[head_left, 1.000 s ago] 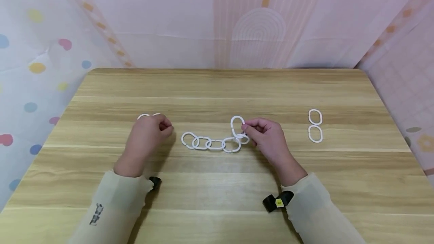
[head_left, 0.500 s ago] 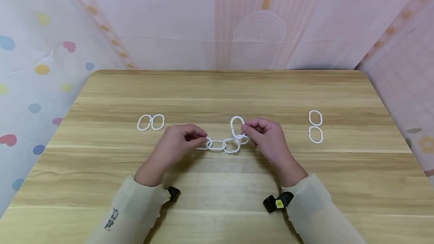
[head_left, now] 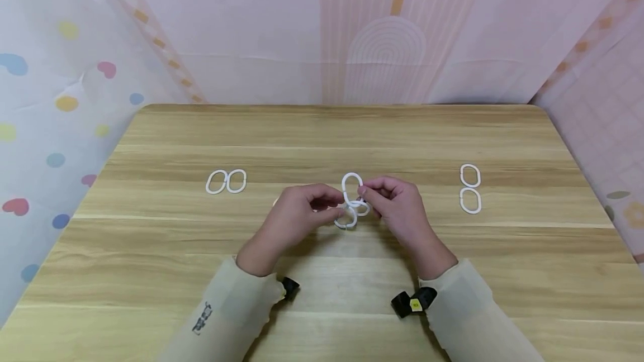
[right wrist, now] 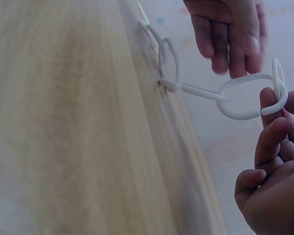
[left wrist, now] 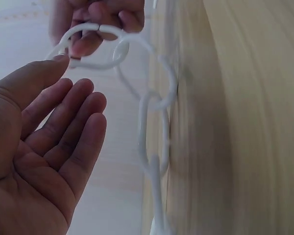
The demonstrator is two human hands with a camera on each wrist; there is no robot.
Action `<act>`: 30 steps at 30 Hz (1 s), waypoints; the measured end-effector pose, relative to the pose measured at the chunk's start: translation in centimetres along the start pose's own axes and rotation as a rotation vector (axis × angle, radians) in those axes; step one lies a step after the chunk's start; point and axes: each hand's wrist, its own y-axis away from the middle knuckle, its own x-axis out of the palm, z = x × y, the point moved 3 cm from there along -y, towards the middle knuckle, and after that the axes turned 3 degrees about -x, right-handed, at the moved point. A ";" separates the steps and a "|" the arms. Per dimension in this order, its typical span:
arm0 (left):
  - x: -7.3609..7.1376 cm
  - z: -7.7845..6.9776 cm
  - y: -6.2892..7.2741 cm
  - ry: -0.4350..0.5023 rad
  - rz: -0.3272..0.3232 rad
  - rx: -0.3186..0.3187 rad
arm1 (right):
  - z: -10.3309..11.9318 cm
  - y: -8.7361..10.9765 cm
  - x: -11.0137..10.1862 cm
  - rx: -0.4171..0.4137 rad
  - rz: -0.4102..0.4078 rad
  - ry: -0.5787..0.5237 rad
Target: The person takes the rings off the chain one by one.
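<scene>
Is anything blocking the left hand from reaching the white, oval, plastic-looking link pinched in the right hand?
Nothing visible blocks it: the bare left hand is close beside the white, oval, plastic-looking link in the bare right hand. Whether they touch is unclear.

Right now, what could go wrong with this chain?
Slip: the right hand holds the end link only in a fingertip pinch, so it may drop.
Unhooking: the chain shows split links; a tug could work one loose.
Bump: the left hand, close by, might knock the chain sideways.
</scene>
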 end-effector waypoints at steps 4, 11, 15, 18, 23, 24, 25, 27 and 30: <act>0.6 -0.2 -0.2 0.018 0.001 0.028 | 0.1 0.1 0.1 -0.009 -0.006 -0.010; 0.8 -0.2 0.0 -0.003 -0.052 0.098 | 0.3 0.1 0.2 -0.004 -0.007 0.006; 0.9 -0.1 0.0 0.014 -0.058 0.111 | 0.2 0.2 0.1 -0.002 -0.004 0.025; 1.0 0.0 0.0 0.016 -0.058 0.105 | 0.1 0.2 0.0 -0.006 -0.004 0.027; 0.9 0.1 0.0 -0.010 -0.066 0.091 | 0.0 0.1 -0.1 -0.025 -0.002 0.030; 0.9 0.1 -0.1 -0.015 -0.067 0.086 | -0.1 0.0 -0.1 -0.027 -0.001 0.034; 0.9 0.1 -0.1 -0.018 -0.067 0.076 | -0.1 0.0 -0.1 -0.026 0.000 0.037; 0.8 0.3 -0.1 -0.020 -0.066 0.047 | -0.1 0.0 -0.2 -0.018 0.003 0.044; 0.6 0.5 -0.1 0.004 -0.063 -0.018 | -0.2 -0.1 -0.2 -0.008 0.009 0.042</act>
